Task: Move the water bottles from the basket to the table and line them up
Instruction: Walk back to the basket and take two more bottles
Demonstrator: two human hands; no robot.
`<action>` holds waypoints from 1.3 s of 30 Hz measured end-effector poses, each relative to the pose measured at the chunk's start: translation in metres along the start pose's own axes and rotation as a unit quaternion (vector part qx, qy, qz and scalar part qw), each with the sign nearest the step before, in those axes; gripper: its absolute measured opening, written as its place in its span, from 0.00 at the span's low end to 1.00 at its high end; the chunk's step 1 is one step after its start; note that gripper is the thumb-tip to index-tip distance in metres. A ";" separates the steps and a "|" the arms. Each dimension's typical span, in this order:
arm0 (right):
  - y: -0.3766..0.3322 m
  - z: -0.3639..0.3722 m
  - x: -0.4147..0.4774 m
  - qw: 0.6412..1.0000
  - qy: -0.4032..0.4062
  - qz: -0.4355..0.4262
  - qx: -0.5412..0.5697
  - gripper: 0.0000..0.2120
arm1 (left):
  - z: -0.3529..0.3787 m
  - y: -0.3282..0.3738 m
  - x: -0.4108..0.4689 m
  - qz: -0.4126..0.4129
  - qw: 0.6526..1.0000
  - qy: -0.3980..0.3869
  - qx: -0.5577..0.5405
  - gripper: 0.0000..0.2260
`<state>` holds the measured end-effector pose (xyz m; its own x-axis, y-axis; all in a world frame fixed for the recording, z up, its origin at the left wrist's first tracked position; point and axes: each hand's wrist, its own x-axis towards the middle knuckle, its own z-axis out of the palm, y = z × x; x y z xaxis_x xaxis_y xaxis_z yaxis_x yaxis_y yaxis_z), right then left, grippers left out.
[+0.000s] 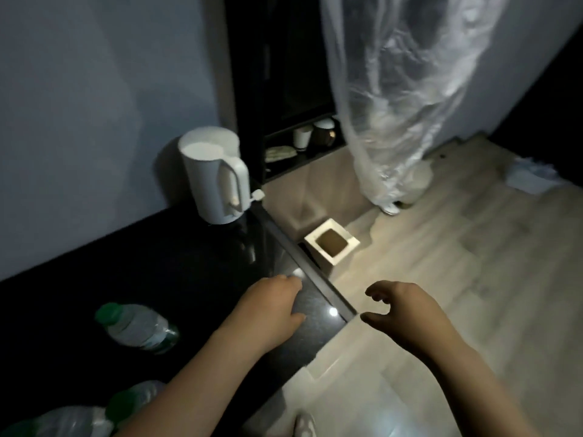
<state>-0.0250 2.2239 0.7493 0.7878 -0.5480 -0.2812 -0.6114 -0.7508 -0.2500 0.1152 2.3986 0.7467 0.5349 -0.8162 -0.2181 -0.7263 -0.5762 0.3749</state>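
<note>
Hands both empty. Left hand point(271, 304) hovers over the right edge of the black glossy table point(176, 279), fingers loosely bent with the thumb out to the side. Can't tell if it touches the top. Right hand point(407, 313) is at 3 o'clock from the left, well clear of the table and above the wood floor point(457, 263). Its fingers are curled in a loose claw and the thumb sticks out toward the table corner, gripping nothing.

Green-capped water bottle point(137, 326) is on the table at 9 o'clock from the left hand, apart from it, and appears to stand upright. Second bottle point(135, 397) is at 6 o'clock from the first, partly behind the left forearm. Third bottle point(63, 421) is at frame 7 o'clock, blurred and cut by the bottom edge. The three run roughly along the table's near side; spacing is hard to judge in the dark.

White electric kettle point(214, 178) sits at the table's far end against the wall, 11 o'clock from the left hand. Square white bin point(331, 244) is on the floor just beside the table edge, 12 o'clock from the gap between the hands. Plastic-wrapped standing object point(394, 105) is at frame 1 o'clock, type unclear. Dark shelf point(299, 152) with cups point(303, 137) is at frame 12.
</note>
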 end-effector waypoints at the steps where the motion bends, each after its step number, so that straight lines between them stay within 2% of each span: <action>1: 0.009 -0.001 -0.008 1.000 0.003 0.018 0.010 0.20 | 0.001 0.009 0.003 0.016 1.000 -0.002 0.000 0.18; 10: 0.119 -0.020 -0.092 0.974 0.074 0.196 0.087 0.20 | 0.031 0.137 0.048 0.173 0.982 -0.061 0.048 0.14; 23: 0.258 -0.040 -0.184 0.920 0.164 0.314 0.169 0.22 | 0.087 0.309 0.071 0.297 0.946 -0.094 0.086 0.21; 29: 0.303 -0.049 -0.186 0.895 0.192 0.350 0.201 0.22 | 0.098 0.361 0.105 0.328 0.934 -0.104 0.097 0.22; 39: 0.366 -0.097 -0.099 0.896 0.192 0.363 0.170 0.22 | 0.090 0.410 0.228 0.351 0.927 -0.105 0.082 0.22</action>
<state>-0.3191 1.9676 0.7759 0.1004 -0.9818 -0.1609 -0.9086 -0.0245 -0.4170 -0.0997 1.9727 0.7694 -0.1775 -0.9727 -0.1498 -0.9285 0.1151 0.3530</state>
